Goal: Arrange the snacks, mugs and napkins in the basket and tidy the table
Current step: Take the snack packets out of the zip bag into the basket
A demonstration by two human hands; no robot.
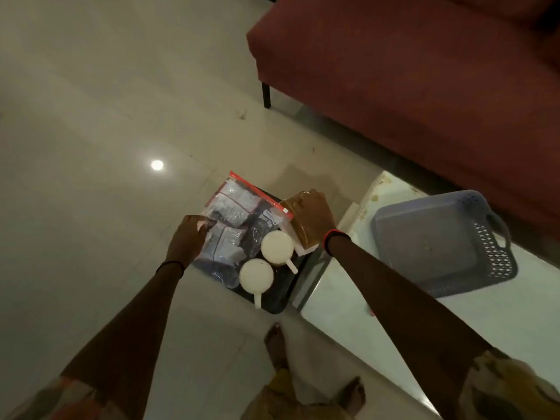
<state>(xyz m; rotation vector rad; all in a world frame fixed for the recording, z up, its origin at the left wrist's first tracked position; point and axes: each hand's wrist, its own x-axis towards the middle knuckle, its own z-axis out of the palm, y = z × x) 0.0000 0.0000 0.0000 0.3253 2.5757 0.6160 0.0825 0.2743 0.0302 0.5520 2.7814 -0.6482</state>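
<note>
A black tray [281, 295] hangs over the floor just left of the white table [348, 301]. On it lie a clear zip bag of snacks [233, 213] with a red strip, two white mugs [277, 247] [256, 274] with handles pointing toward me, and a brown-and-white napkin stack [303, 242]. My left hand [188, 237] grips the tray's left edge, fingers on the bag. My right hand [312, 213] holds the far right edge, resting over the napkins. The grey-purple basket [491, 253] stands empty on the table.
A dark red sofa [409, 71] with a black leg stands behind the table. Pale glossy floor tiles spread to the left. My bare feet [275, 344] are beside the table's near corner.
</note>
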